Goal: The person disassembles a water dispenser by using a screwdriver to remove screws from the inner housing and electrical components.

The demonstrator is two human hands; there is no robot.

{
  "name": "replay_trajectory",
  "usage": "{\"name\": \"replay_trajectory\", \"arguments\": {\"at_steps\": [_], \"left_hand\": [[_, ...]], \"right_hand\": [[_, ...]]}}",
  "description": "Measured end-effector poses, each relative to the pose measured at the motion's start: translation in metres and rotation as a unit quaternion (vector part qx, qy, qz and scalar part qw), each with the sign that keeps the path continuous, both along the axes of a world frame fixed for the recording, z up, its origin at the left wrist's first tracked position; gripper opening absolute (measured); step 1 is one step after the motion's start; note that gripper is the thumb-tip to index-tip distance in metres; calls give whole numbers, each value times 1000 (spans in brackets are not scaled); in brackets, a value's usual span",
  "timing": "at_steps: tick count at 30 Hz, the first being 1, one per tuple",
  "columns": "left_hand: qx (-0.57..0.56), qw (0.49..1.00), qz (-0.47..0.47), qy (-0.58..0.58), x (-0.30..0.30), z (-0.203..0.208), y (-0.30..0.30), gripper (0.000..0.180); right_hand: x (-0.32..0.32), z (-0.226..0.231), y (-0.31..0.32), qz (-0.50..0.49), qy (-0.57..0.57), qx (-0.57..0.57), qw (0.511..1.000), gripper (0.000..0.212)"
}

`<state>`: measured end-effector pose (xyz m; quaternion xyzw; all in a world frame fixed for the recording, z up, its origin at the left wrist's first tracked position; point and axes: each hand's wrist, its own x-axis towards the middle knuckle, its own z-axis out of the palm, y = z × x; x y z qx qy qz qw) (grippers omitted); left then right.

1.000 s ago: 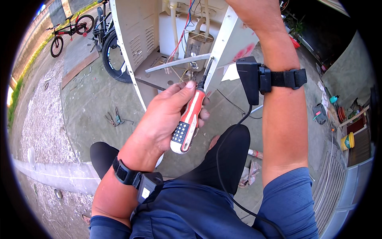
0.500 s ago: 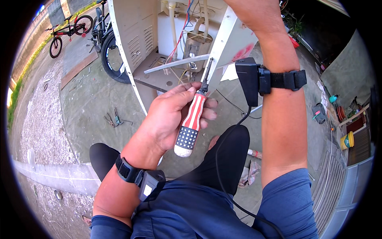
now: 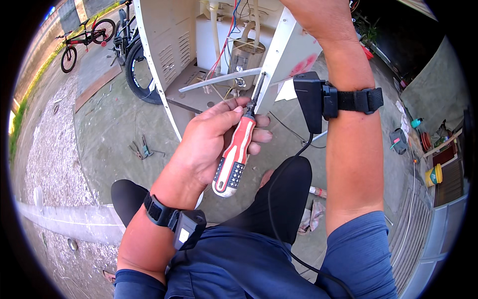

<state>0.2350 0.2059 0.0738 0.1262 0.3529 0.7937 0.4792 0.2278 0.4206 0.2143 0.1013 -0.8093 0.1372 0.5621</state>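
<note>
My left hand [image 3: 216, 132] is closed round a screwdriver [image 3: 234, 157] with a red, white and dark-blue handle patterned with stripes and stars. Its thin shaft slants up and away, and the tip meets or overlaps the white metal edge [image 3: 273, 55] of an open appliance cabinet; contact cannot be made out. Above, my right hand [image 3: 318, 17] reaches to the cabinet's right side, its fingers cut off by the upper border. Inside the cabinet sit a metal cylinder [image 3: 247, 57], red and blue wires [image 3: 226, 42] and a pale slanting strip [image 3: 219, 79].
Pliers [image 3: 143, 148] lie on the green-grey ground sheet [image 3: 114, 134] to the left. Two bicycles [image 3: 144, 74] stand at the far left. A black cable [image 3: 271, 199] runs from my right wrist device across my lap. A yellow bucket [image 3: 434, 175] stands at the right.
The screwdriver has turned about its length in my left hand, so another side of the handle faces up, and its butt has shifted slightly left. My right arm is nearly still.
</note>
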Motion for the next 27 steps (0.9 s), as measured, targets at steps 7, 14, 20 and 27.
{"name": "replay_trajectory", "arguments": {"at_steps": [7,14,20,27], "left_hand": [[-22,1000,-4,19,-3,-11,6,42],[-12,1000,17,1,-3,0,1,36],[-55,995,16,82,-5,-17,11,32],[-182,881,225,374,-16,-13,45,31]], "right_hand": [[-1,-1,1,-15,4,7,1000,50],[0,1,-1,-17,2,13,1000,49],[3,-1,-3,1,-13,-18,1000,50],[-8,-5,-1,47,-5,-23,999,48]]}}
